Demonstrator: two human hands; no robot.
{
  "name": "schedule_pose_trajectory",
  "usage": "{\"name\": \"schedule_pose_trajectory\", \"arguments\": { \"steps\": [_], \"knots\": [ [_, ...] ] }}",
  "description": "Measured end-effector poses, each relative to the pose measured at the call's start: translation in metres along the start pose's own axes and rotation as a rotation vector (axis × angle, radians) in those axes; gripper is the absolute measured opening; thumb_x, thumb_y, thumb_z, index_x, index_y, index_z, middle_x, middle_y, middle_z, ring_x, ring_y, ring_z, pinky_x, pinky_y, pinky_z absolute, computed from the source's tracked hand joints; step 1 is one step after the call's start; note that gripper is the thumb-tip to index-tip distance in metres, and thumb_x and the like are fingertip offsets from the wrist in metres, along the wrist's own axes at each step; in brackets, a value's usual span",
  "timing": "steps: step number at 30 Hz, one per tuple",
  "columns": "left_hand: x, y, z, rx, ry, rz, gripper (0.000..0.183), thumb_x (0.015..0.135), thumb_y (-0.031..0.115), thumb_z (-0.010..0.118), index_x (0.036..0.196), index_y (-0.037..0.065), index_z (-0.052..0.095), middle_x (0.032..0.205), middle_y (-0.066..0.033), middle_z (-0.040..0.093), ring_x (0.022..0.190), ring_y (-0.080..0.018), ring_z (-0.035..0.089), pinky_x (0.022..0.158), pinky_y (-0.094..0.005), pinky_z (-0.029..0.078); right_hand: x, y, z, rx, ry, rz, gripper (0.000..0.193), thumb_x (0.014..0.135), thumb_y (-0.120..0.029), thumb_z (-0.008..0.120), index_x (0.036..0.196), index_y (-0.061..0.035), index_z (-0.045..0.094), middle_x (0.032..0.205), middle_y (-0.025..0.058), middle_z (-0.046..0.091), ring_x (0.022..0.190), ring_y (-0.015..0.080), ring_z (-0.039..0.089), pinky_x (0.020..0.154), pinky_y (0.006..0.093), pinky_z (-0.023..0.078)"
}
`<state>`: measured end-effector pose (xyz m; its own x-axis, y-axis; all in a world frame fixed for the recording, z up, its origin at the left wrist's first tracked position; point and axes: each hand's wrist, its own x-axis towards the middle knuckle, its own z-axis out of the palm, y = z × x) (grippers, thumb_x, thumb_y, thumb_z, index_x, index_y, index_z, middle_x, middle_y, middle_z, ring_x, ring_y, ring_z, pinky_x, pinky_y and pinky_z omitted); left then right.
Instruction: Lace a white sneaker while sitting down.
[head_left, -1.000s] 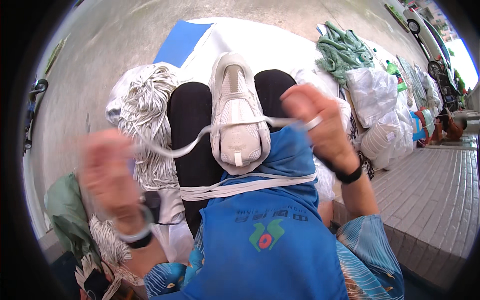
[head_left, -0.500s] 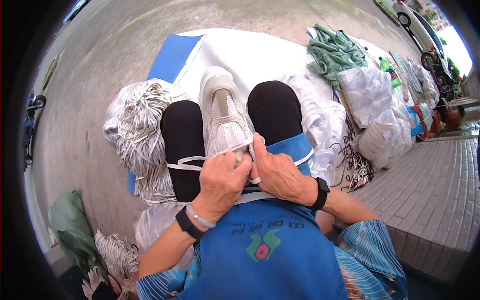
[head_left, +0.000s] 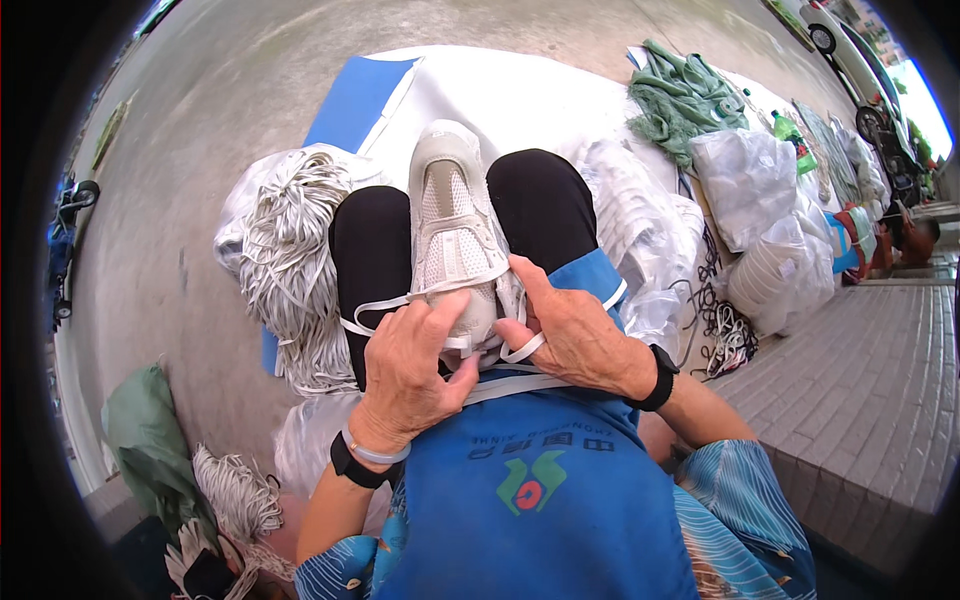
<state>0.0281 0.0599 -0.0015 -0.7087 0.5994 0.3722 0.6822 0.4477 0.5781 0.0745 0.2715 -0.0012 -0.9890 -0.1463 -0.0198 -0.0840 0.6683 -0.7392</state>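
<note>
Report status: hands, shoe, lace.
Left hand and right hand both at the shoe's heel end, fingers on the lace. Shoe wedged between the knees. Nothing in the way.

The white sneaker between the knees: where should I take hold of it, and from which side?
Take the white sneaker across its midfoot, coming from the toe end above. It lies sole down between the knees, toe pointing away. The left hand and right hand cover the heel end with the flat white lace, so that end is blocked.
</note>
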Motion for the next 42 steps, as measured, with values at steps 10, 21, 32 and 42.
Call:
{"name": "schedule_pose_trajectory", "arguments": {
  "steps": [10,21,32,42],
  "knots": [
    [-0.003,-0.007,0.020,0.139,0.010,0.145,0.067,0.069,0.014,0.078,0.130,0.003,0.054,0.074,-0.0072,0.047,0.061,-0.0232,0.049,0.056,-0.0338,0.040,0.023,-0.057,-0.053,0.045,0.412,-0.377,0.038,0.082,-0.013,0.070,0.115,0.0000,0.059,0.063,0.0072,0.056,0.050,0.0209,0.056,0.047,0.0304,0.045],
    [-0.021,0.001,-0.015,-0.396,0.074,-0.059,0.008,0.083,0.009,0.066,0.089,0.004,0.064,0.069,-0.0072,0.057,0.057,-0.0232,0.053,0.052,-0.0347,0.042,0.009,-0.025,-0.039,0.254,-0.059,-0.209,0.049,0.068,-0.002,0.061,0.118,-0.0036,0.060,0.067,0.0027,0.051,0.060,0.0162,0.055,0.055,0.0296,0.045],
    [-0.047,0.005,-0.014,-0.566,-0.136,-0.087,0.005,0.074,0.005,0.071,0.076,0.006,0.066,0.088,-0.0087,0.066,0.086,-0.0262,0.063,0.080,-0.0344,0.049,0.000,0.011,-0.065,0.209,-0.122,0.340,0.028,0.093,-0.013,0.048,0.112,0.0029,0.062,0.078,0.0101,0.063,0.078,0.0184,0.061,0.076,0.0293,0.049],
    [-0.078,-0.073,-0.021,-0.166,0.008,-0.872,0.028,0.095,0.028,0.061,0.091,0.002,0.053,0.063,0.0007,0.049,0.057,-0.0076,0.045,0.053,-0.0237,0.038,0.012,0.002,-0.040,-0.180,0.158,-0.052,0.018,0.085,-0.006,0.063,0.103,-0.0054,0.065,0.082,0.0108,0.059,0.069,0.0280,0.060,0.063,0.0366,0.049]
  ]
}}
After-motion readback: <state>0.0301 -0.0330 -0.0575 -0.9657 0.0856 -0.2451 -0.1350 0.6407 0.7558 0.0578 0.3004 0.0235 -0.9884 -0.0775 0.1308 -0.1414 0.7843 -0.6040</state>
